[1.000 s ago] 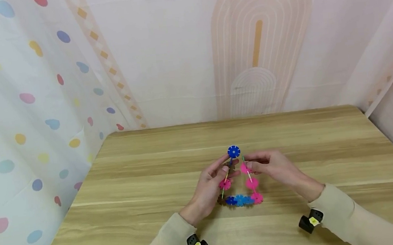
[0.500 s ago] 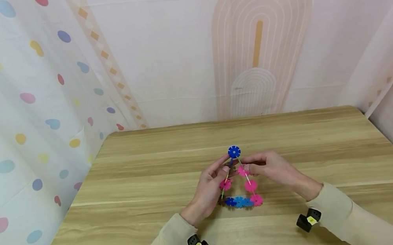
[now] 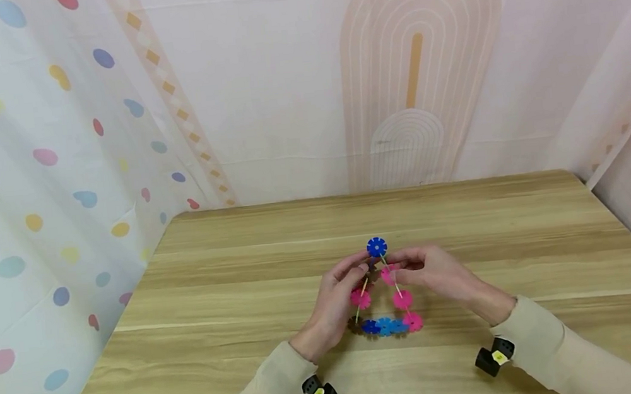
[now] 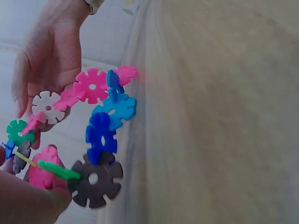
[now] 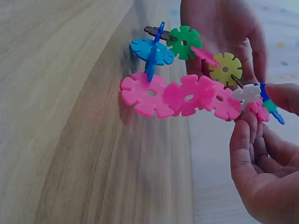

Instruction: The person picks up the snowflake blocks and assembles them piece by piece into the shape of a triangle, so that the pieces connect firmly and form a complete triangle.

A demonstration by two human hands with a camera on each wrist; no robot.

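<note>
Snowflake-disc triangle (image 3: 382,292) upright on table, blue disc (image 3: 376,246) atop.

left hand (image 4: 28,200) cut by frame edge | right hand (image 5: 261,186) cut at bottom | disc chain (image 3: 382,292) joints behind fingers (image 3: 356,268) | worktop (image 4: 224,116) blurred

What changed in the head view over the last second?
The right hand tipped its pink arm inward until its top met the blue disc, closing the triangle. The left hand kept pinching its side; the base stayed on the table.
</note>
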